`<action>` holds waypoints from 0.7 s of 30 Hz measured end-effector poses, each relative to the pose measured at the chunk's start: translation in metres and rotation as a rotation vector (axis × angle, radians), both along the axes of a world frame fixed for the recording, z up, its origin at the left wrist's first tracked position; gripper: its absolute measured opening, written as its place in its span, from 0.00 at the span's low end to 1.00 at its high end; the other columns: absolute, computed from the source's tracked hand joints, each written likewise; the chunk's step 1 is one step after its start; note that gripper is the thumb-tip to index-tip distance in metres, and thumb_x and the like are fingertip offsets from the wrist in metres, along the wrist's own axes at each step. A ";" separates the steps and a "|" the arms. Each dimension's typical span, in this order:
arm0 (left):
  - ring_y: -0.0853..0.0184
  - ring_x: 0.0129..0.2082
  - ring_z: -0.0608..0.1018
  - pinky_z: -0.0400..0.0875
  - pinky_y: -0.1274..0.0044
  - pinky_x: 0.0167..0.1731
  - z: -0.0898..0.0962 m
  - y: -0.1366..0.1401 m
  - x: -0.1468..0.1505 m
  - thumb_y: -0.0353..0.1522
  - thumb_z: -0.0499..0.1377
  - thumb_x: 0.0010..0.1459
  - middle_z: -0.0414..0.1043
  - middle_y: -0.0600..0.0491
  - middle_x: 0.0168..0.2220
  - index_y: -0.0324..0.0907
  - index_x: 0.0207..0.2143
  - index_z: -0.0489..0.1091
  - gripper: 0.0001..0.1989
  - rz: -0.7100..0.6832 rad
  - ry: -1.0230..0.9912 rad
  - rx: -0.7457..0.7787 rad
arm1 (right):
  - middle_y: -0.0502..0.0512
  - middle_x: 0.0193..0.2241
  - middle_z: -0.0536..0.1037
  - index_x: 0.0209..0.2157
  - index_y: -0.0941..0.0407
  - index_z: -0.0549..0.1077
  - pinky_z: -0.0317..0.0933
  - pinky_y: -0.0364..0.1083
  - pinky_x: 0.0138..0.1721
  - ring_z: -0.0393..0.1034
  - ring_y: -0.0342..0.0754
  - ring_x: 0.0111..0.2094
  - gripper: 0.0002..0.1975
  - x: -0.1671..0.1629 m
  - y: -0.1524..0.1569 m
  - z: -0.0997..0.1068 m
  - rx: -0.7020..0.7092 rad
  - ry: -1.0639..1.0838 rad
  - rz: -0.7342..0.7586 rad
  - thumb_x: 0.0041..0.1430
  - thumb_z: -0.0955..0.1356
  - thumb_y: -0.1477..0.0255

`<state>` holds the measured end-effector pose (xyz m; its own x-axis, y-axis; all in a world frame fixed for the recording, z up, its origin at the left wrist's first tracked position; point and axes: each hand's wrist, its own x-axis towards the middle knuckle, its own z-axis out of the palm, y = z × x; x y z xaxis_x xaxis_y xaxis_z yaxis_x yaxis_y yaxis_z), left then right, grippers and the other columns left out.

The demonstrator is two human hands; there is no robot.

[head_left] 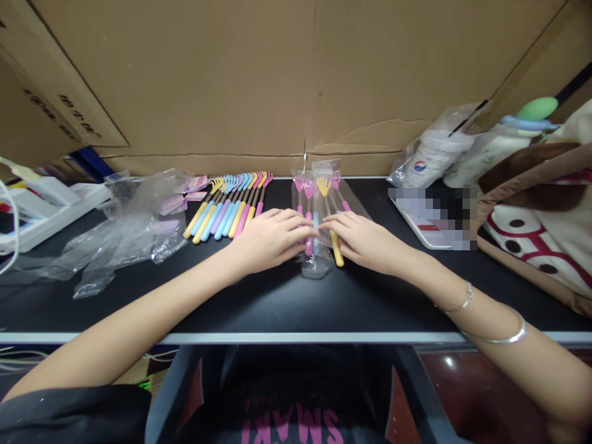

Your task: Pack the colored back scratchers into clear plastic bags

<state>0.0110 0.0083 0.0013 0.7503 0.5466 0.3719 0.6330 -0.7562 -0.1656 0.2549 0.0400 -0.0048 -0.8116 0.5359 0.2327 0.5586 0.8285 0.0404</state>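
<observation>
Several back scratchers with small hand-shaped heads lie before me, some in clear plastic sleeves. My left hand rests palm down, its fingers stretched across a bagged pink back scratcher. A blue handle shows beside it through the plastic sleeve. My right hand has its fingers over the handle of a yellow back scratcher, with the thumb at its side. Another pink-headed back scratcher lies partly under the right fingers. Both hands' fingertips nearly meet. The palms are hidden.
Left of my hands lies a row of unbagged back scratchers. Beyond it are clear bags and pink cards. A white power strip sits far left. Right are a Pepsi cup, a bottle, a phone-like device and a bag.
</observation>
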 end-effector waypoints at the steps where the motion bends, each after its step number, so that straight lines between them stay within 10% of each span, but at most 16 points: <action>1: 0.61 0.52 0.72 0.65 0.71 0.49 0.004 0.002 -0.004 0.38 0.47 0.69 0.73 0.50 0.52 0.44 0.51 0.70 0.16 0.019 0.016 0.016 | 0.65 0.50 0.73 0.51 0.60 0.69 0.60 0.60 0.57 0.67 0.58 0.53 0.17 0.000 0.000 0.000 -0.002 0.001 0.001 0.62 0.59 0.75; 11: 0.64 0.46 0.76 0.68 0.75 0.45 0.037 0.025 -0.095 0.47 0.44 0.65 0.75 0.54 0.49 0.49 0.50 0.71 0.23 0.450 0.107 -0.416 | 0.64 0.52 0.73 0.51 0.59 0.69 0.63 0.59 0.54 0.67 0.57 0.53 0.18 0.005 0.002 0.000 0.001 -0.006 0.009 0.63 0.58 0.76; 21: 0.57 0.61 0.65 0.58 0.67 0.59 0.009 -0.051 -0.190 0.51 0.48 0.63 0.62 0.47 0.62 0.45 0.61 0.58 0.30 0.724 -0.045 -0.460 | 0.64 0.51 0.74 0.50 0.58 0.70 0.62 0.60 0.55 0.68 0.57 0.52 0.17 0.004 0.001 -0.004 0.050 0.015 0.017 0.63 0.58 0.75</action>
